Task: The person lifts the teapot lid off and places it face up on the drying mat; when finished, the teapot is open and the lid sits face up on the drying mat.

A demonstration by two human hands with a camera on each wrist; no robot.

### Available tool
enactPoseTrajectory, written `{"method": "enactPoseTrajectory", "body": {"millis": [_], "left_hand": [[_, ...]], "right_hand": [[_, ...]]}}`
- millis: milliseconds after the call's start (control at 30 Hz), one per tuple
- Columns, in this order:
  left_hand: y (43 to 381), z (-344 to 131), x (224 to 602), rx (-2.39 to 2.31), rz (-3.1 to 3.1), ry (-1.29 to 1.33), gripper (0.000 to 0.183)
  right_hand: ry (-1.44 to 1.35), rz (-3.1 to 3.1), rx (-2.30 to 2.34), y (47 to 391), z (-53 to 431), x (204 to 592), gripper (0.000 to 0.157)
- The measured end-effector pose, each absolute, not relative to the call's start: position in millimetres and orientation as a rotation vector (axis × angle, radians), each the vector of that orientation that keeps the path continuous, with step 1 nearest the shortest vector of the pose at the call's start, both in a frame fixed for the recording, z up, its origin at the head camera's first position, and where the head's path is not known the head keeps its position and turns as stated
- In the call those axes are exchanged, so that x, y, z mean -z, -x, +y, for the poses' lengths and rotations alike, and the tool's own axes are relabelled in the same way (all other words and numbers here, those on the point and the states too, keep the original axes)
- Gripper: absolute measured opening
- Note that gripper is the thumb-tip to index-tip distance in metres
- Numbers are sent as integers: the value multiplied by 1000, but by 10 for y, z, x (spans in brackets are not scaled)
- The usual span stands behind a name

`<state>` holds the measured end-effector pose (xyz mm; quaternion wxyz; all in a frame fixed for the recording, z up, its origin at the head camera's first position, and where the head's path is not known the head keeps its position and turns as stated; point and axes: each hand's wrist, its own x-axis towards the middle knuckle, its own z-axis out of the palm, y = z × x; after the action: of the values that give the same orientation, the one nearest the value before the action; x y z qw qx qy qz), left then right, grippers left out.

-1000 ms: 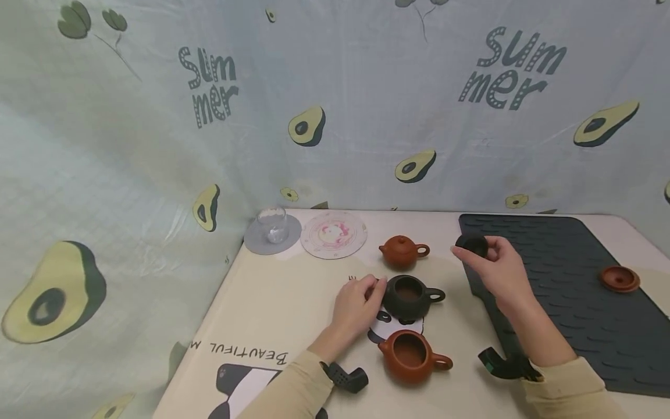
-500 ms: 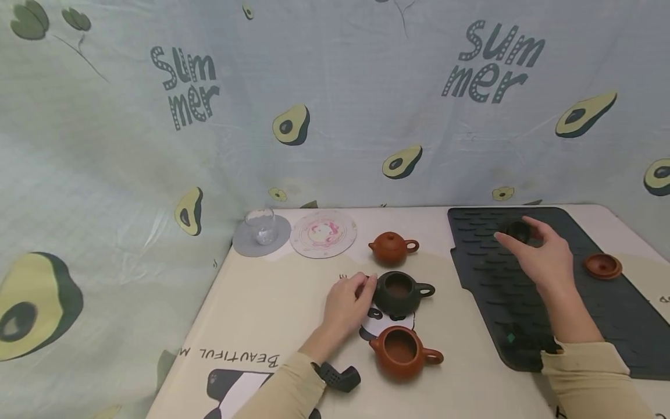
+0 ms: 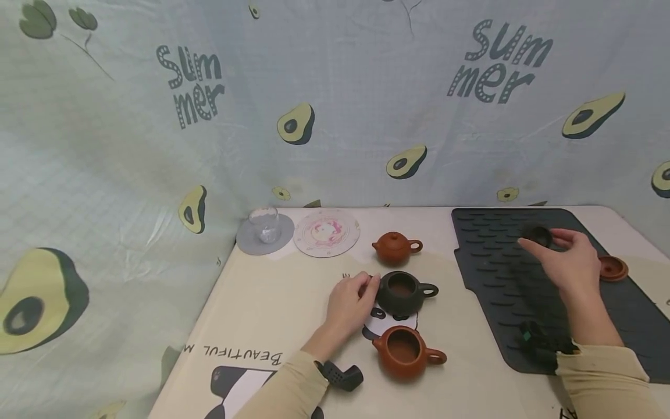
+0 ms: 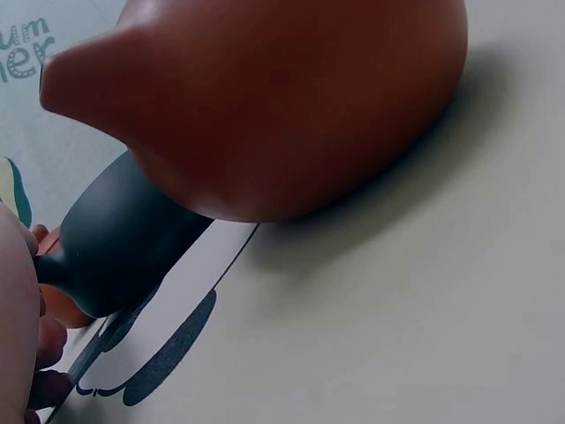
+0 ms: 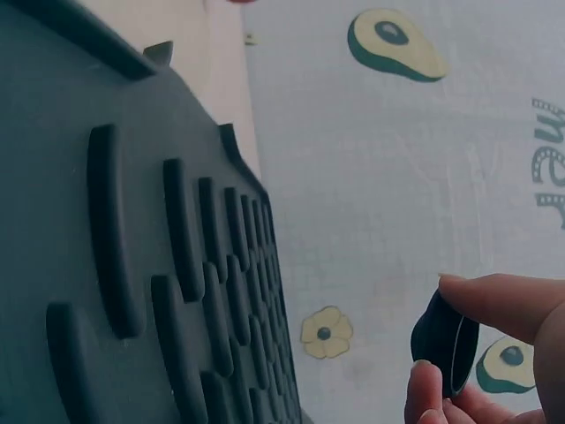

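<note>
Black lid (image 5: pixel 434 343) | right hand (image 3: pixel 570 265): pinching, raised | left hand (image 3: pixel 349 304): gripping black teapot (image 3: pixel 398 305)

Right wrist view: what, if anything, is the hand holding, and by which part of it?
The right hand pinches a small black lid by opposite sides of its edge.

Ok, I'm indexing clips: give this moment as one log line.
left hand: holds black teapot by spout; right hand: holds black lid above dark mat; black teapot: uncovered
</note>
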<state>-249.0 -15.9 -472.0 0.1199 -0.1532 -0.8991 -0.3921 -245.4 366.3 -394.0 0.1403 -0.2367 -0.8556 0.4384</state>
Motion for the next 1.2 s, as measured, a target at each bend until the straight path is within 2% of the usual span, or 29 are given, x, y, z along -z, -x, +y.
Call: {"method": "enactPoseTrajectory", "body": {"millis": [367,1200], "left_hand": [[2475,-161,4706,1148,-2633,438,37],[2461,-159,4720,1145,-2620,445,36]], "right_hand": [[748,-2513,-1137,2443,3771,3987,82],[797,-2703,-1002,2444,3952,4229,76]]}}
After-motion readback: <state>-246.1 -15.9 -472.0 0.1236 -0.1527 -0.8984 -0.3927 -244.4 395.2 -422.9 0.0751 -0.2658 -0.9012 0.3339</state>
